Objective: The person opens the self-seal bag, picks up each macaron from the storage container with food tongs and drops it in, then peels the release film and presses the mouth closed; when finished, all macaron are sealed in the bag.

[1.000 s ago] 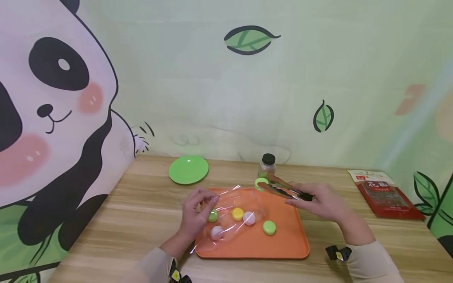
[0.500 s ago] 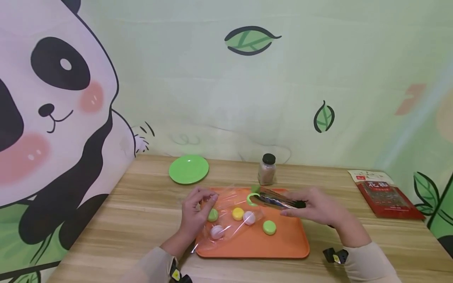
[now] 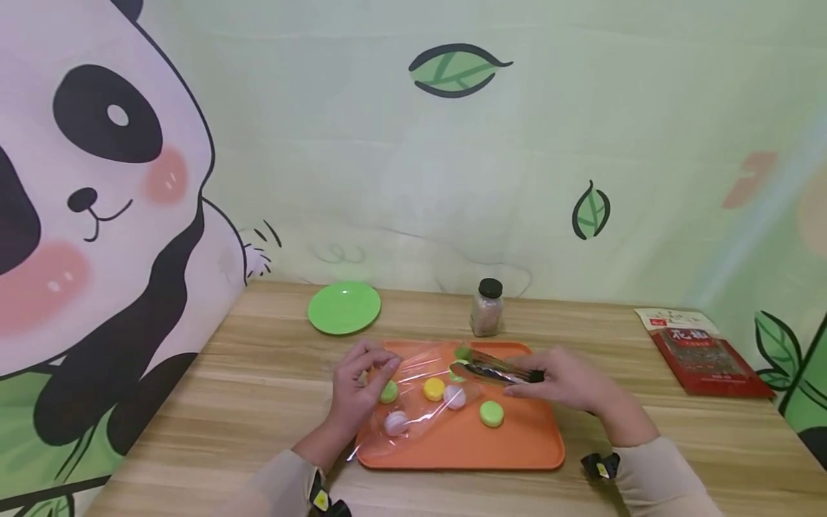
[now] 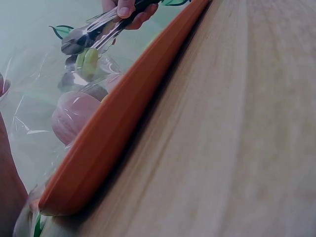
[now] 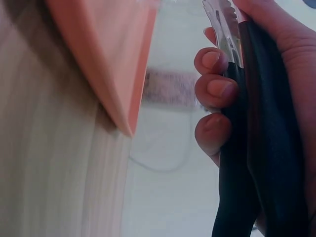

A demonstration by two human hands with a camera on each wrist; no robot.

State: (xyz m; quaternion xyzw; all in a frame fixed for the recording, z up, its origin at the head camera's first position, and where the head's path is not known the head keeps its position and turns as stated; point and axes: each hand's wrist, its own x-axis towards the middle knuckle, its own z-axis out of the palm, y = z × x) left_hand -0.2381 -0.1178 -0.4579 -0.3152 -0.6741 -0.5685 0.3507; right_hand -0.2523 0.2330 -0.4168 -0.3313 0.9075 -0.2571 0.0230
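Tongs (image 3: 494, 373) gripped by the right hand (image 3: 567, 380) have brought a macaron (image 4: 88, 63) inside the far edge of the tray (image 3: 523, 438); the left hand (image 3: 360, 383) pinches the bag (image 3: 413, 368). I'd squeeze that probably light, brittle macaron gently.

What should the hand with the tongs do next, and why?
Maybe the right hand should ease the tongs slightly left: they pinch a green macaron, and the left hand holds clear plastic there, with other macarons showing through it.

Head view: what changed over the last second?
The right hand, holding black-handled metal tongs, moved left and lower in view, carrying a round green macaron away from the black-lidded clear jar. The left hand, still holding the clear plastic bag, stayed put.
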